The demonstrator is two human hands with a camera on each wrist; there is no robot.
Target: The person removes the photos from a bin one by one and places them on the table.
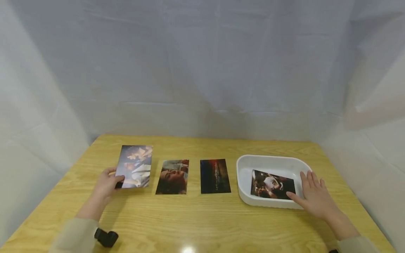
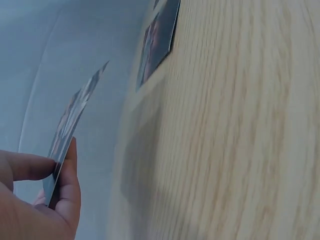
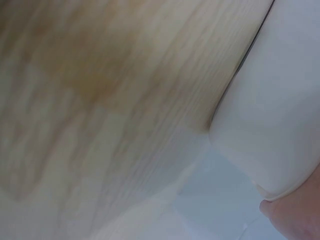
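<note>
On the left, my left hand (image 1: 105, 184) pinches a photo print (image 1: 136, 167) by its lower left corner, thumb on the picture side. The print shows pale leaf-like shapes and is raised above the table, tilted; the left wrist view gives the same print (image 2: 75, 117) nearly edge-on. My right hand (image 1: 317, 196) lies with fingers spread over the right end of a white plastic tray (image 1: 269, 157). Inside that tray a dark print (image 1: 272, 184) with a white figure leans aslant, close to the right thumb tip. Only part of the right hand (image 3: 297, 210) shows against the tray in the right wrist view.
Two more prints lie flat between the hands: one with a reclining face (image 1: 172, 177), one dark with red and blue tones (image 1: 215, 176). The wooden table (image 1: 190, 221) ends at a white sheet (image 1: 202, 70) behind, with sheeting at both sides.
</note>
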